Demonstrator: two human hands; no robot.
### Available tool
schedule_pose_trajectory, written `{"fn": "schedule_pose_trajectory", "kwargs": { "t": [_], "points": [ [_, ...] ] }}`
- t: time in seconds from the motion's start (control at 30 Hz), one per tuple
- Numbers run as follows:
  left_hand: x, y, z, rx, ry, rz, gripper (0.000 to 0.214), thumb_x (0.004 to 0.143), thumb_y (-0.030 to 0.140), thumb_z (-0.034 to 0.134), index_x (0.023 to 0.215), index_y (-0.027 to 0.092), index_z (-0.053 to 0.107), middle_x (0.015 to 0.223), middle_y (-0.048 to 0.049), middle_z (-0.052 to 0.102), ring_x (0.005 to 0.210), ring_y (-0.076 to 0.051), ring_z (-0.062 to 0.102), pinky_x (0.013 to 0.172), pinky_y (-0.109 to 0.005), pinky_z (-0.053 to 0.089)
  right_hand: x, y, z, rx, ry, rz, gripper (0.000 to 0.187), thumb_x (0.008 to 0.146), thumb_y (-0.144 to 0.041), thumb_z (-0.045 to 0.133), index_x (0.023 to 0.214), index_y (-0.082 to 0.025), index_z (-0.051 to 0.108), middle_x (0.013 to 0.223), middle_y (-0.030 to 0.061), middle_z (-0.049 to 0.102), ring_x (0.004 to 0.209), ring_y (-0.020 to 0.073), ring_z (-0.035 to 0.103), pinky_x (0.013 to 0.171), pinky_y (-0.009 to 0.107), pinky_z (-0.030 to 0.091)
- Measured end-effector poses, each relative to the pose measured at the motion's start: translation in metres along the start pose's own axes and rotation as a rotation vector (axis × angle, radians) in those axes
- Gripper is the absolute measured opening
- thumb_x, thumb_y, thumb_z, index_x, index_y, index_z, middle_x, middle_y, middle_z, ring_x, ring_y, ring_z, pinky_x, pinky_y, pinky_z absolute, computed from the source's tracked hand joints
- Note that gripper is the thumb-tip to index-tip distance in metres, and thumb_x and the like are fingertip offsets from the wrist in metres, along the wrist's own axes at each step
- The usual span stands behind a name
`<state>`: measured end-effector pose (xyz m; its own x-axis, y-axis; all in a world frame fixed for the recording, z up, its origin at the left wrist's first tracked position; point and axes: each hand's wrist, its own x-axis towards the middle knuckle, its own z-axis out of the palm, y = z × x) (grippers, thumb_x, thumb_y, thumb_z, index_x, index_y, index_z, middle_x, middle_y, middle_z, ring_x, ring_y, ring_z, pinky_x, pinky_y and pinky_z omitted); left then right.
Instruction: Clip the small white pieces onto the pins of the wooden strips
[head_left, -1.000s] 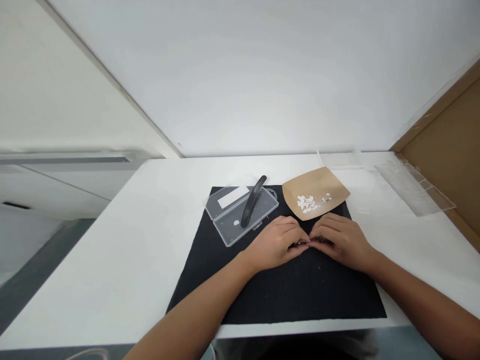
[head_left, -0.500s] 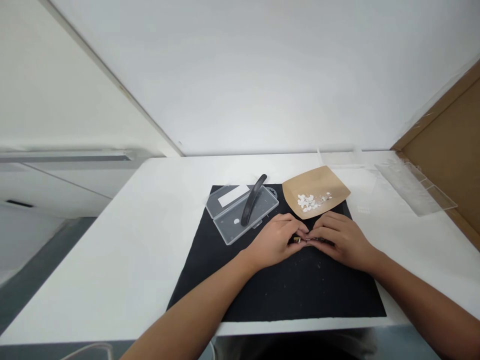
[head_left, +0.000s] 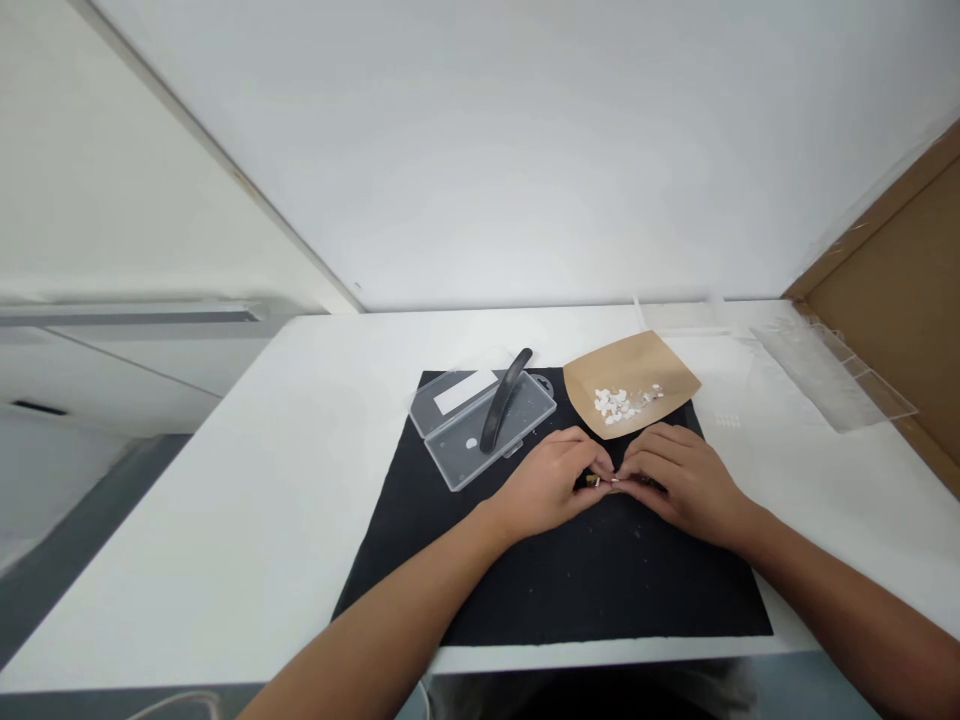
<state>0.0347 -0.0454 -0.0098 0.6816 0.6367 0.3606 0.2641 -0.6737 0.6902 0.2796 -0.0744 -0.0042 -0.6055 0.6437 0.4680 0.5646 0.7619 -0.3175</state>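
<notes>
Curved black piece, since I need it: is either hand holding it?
No, the black piece lies across the case, apart from the left hand and right hand.

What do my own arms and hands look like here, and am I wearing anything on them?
Your bare left forearm and bare right forearm show no sleeves, watch or bracelet. Your ungloved left hand and ungloved right hand show no cables or clear markings. No ring is visible, though some fingers are partly hidden.
</notes>
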Motion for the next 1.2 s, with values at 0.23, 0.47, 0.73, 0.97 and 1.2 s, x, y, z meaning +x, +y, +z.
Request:
{"fn": "schedule_pose_trajectory", "kwargs": {
  "t": [0.23,0.47,0.73,0.97,1.2],
  "points": [
    [0.000,0.000,0.000,0.001,-0.009,-0.023,0.010,0.097,0.027,0.074,0.100,0.020,0.069,0.096,-0.0052,0.078,0.096,-0.022,0.068,0.087,-0.034,0.055,0.001,0.000,-0.002,0.023,-0.015,0.038,0.004,0.101,-0.025,0.070,0.103,-0.021,0.072,0.098,0.0051,0.073,0.091,0.0211,0.063,0.082,0.037,0.048],
    [-0.001,-0.002,0.004,-0.017,0.016,-0.050,0.012,0.095,0.026,0.076,0.100,0.019,0.066,0.097,-0.0054,0.078,0.094,-0.021,0.069,0.087,-0.035,0.055,0.000,-0.001,0.000,0.023,-0.012,0.067,0.009,0.103,-0.029,0.068,0.100,-0.022,0.074,0.095,0.0047,0.073,0.090,0.0204,0.064,0.079,0.036,0.042],
    [-0.001,-0.001,0.005,-0.047,0.051,-0.037,0.014,0.094,0.022,0.076,0.099,0.020,0.064,0.090,-0.0026,0.079,0.088,-0.020,0.068,0.085,-0.035,0.054,0.001,-0.004,0.002,0.055,-0.029,0.112,0.008,0.103,-0.028,0.069,0.098,-0.023,0.072,0.096,0.0029,0.075,0.094,0.0201,0.064,0.084,0.038,0.039],
    [-0.002,-0.001,0.006,-0.052,0.045,-0.046,0.016,0.092,0.018,0.076,0.102,0.020,0.064,0.087,-0.0016,0.077,0.089,-0.020,0.067,0.084,-0.033,0.054,0.001,-0.006,-0.001,-0.090,0.043,0.021,0.006,0.102,-0.025,0.071,0.095,-0.024,0.071,0.093,0.0008,0.077,0.091,0.0197,0.064,0.083,0.040,0.037],
    [-0.001,0.001,0.005,-0.030,0.043,-0.039,0.010,0.093,0.017,0.073,0.098,0.019,0.064,0.089,-0.0030,0.073,0.088,-0.019,0.067,0.080,-0.031,0.055,0.001,-0.013,-0.005,-0.232,0.065,-0.078,0.008,0.100,-0.019,0.072,0.096,-0.025,0.069,0.094,-0.0022,0.079,0.094,0.0202,0.066,0.087,0.041,0.039]
  ]
}}
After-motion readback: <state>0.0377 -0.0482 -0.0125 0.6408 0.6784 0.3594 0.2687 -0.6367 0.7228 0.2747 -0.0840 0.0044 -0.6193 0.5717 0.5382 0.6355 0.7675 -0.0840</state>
